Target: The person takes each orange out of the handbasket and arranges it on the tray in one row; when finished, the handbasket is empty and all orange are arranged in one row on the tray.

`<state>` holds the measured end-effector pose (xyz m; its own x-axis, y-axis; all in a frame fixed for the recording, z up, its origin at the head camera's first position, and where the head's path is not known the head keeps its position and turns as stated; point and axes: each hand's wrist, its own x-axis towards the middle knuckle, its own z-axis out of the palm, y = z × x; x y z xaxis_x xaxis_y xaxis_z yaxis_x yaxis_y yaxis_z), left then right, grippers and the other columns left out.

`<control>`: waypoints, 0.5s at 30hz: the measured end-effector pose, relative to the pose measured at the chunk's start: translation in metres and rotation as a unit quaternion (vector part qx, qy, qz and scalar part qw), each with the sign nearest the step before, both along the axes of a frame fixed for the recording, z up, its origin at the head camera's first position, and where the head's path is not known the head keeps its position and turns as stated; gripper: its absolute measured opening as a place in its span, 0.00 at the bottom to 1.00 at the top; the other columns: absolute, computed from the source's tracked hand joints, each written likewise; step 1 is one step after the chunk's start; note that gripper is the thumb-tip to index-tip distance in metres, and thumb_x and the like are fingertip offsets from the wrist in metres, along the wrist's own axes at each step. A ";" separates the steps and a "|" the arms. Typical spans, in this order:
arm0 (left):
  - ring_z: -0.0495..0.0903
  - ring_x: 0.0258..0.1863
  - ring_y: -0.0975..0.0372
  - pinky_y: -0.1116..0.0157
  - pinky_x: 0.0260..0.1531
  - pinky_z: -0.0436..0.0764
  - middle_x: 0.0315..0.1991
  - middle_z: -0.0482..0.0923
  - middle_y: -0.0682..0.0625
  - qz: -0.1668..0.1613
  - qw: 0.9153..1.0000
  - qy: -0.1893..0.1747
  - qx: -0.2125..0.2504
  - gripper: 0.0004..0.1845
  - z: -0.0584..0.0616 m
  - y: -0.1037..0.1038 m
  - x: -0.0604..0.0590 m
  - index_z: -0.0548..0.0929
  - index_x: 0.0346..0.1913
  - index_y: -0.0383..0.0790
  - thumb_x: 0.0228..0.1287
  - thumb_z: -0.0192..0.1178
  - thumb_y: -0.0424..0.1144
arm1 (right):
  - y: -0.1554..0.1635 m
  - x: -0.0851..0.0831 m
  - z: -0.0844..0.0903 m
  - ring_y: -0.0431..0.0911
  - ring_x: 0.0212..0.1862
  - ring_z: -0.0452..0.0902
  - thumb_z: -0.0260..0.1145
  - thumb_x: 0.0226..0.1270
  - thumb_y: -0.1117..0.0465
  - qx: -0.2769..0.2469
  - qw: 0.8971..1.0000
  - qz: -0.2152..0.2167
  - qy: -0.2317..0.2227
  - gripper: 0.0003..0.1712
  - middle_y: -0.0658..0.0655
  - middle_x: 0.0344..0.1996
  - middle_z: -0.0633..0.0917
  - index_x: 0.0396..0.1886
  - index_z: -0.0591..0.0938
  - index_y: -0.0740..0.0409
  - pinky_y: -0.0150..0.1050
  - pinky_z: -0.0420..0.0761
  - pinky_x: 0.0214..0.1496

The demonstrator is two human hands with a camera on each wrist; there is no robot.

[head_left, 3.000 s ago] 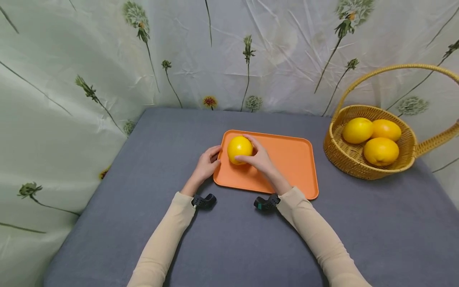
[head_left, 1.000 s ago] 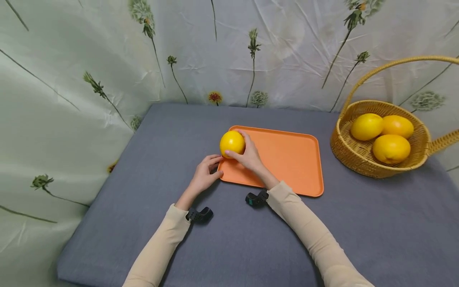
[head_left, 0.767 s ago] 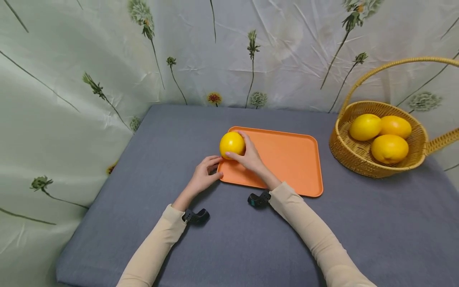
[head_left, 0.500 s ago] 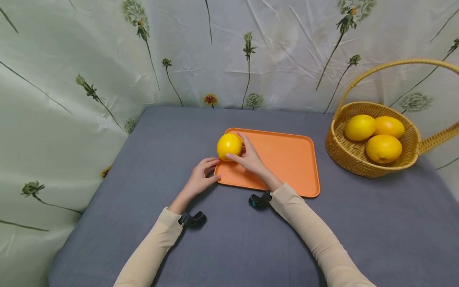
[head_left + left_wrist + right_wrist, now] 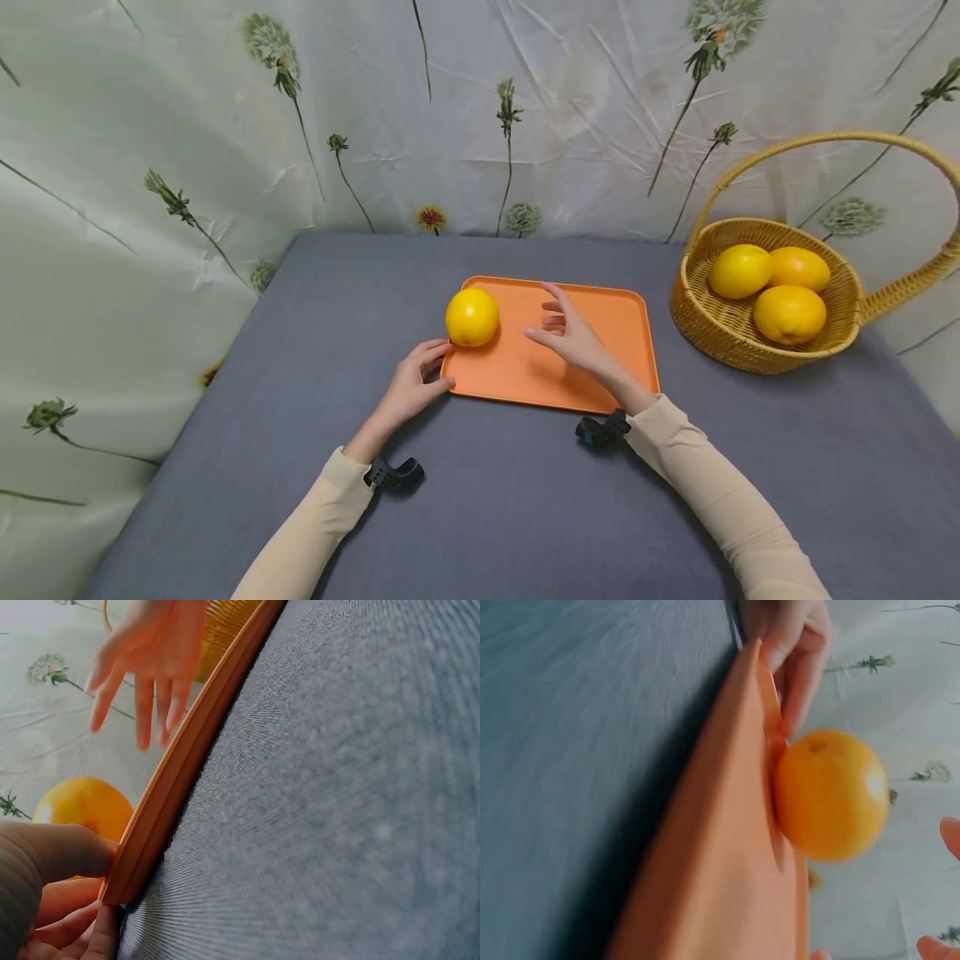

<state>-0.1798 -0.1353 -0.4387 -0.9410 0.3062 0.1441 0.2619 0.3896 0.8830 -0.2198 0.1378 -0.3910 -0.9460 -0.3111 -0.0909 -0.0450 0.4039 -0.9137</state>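
Orange tray (image 5: pixel 592 346) lies flat on the grey table (image 5: pixel 487 508) in front of you, and your two hands are right by it. Your left hand (image 5: pixel 411 387) is closest to you. It holds the near left corner of the tray, with the thumb on the rim and the fingers curled beside the edge. The left wrist view shows that thumb pressed on the tray rim (image 5: pixel 161 817).

Your right hand (image 5: pixel 573 333) hangs over the middle of the tray. Its fingers are spread and loose, and it holds nothing.

One yellow fruit (image 5: pixel 472 317) sits on the tray at its left edge, just past your left hand. It is near your right hand but apart from it. In the right wrist view the fruit (image 5: pixel 831 795) rests on the tray close to your left fingers (image 5: pixel 799 656).

Farther off on the right stands a woven basket (image 5: pixel 693 312) with a tall handle. It has three more yellow fruits (image 5: pixel 772 287) inside. It is well apart from the tray.

Behind it all hangs a pale cloth with flowers (image 5: pixel 225 125). Nothing lies between your hands and the fruit.
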 end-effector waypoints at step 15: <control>0.72 0.61 0.44 0.52 0.61 0.72 0.63 0.66 0.33 0.006 1.000 0.009 -0.010 0.28 -0.003 0.000 0.001 0.70 0.60 0.24 0.55 0.63 0.26 | 0.081 0.026 0.032 0.58 0.62 0.65 0.61 0.66 0.61 0.011 0.995 -0.037 0.094 0.44 0.68 0.67 0.62 0.75 0.48 0.49 0.33 0.71 0.60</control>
